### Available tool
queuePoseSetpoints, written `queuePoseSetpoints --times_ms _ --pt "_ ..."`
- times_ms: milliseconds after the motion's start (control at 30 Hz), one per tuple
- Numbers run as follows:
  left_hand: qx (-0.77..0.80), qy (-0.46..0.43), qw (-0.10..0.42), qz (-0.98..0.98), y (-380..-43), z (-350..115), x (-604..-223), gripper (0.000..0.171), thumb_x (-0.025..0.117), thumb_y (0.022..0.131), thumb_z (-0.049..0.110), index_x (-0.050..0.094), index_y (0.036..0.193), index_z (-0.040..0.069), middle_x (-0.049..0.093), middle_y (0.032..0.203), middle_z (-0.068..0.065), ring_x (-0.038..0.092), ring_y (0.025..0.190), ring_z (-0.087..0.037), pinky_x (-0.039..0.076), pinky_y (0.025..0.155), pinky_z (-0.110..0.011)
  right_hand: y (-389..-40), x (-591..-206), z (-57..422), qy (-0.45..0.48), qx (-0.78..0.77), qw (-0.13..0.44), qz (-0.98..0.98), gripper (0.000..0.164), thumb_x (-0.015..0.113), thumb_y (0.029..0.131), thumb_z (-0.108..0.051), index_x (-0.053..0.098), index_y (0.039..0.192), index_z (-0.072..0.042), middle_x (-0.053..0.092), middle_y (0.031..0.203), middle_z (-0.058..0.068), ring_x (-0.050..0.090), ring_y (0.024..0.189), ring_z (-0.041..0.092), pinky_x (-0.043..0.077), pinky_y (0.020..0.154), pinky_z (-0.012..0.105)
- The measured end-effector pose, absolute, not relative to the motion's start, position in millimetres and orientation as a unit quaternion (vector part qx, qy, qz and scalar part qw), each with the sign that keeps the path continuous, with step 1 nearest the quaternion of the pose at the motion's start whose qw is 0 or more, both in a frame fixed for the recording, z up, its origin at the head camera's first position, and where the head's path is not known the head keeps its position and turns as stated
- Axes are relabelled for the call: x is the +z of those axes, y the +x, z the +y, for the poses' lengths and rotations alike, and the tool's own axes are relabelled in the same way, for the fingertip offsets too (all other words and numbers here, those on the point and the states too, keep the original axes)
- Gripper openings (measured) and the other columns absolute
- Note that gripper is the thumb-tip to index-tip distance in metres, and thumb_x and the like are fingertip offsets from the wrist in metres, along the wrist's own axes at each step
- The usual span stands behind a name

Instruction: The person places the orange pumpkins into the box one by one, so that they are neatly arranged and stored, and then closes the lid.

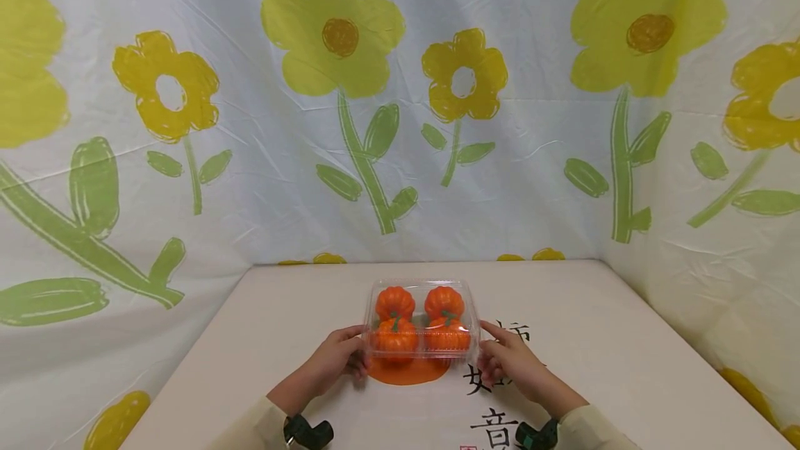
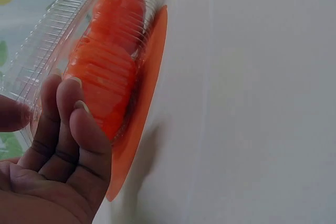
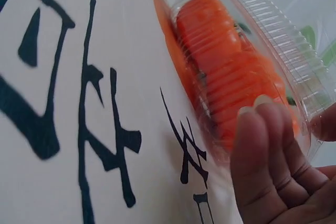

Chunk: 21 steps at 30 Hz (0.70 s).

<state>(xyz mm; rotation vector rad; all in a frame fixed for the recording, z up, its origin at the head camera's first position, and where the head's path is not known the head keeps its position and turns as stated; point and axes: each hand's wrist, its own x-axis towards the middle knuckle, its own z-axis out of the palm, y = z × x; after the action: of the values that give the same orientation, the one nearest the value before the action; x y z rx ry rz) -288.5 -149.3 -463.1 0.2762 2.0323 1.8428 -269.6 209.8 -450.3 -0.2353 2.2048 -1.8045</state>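
A clear plastic clamshell box (image 1: pixel 421 354) with several small orange pumpkins (image 1: pixel 396 337) inside sits between my two hands. The pumpkins have green stems and lie in two rows. My left hand (image 1: pixel 339 358) holds the box's left end, its thumb at the rim and its other fingers curled against the side wall. At the opposite end my right hand (image 1: pixel 511 361) grips in the same way, and the right wrist view shows its thumb (image 3: pixel 324 124) at the ribbed rim. In both wrist views the box is close over the table.
The pale table surface (image 1: pixel 287 297) bears a flat orange round patch (image 1: pixel 406 373) under the box's front. Black brush characters (image 1: pixel 494 428) run down beside the right hand. Flower-printed curtains (image 1: pixel 531 193) hang behind the table and along both sides.
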Motion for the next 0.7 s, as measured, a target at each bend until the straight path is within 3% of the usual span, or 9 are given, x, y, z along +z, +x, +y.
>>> queuePoseSetpoints --times_ms 700 --pt "0.673 0.087 0.177 0.713 -285.9 -146.0 -463.4 0.057 0.048 0.099 0.017 0.029 0.148 -0.002 0.062 0.079 -0.006 0.058 0.064 -0.014 0.056 0.065 -0.025 -273.6 -450.1 210.3 -0.087 -0.654 0.163 0.733 0.06 0.044 0.102 -0.019 0.016 0.154 -0.006 0.055 0.076 0.002 0.047 0.06 0.012 0.051 0.057 0.025"
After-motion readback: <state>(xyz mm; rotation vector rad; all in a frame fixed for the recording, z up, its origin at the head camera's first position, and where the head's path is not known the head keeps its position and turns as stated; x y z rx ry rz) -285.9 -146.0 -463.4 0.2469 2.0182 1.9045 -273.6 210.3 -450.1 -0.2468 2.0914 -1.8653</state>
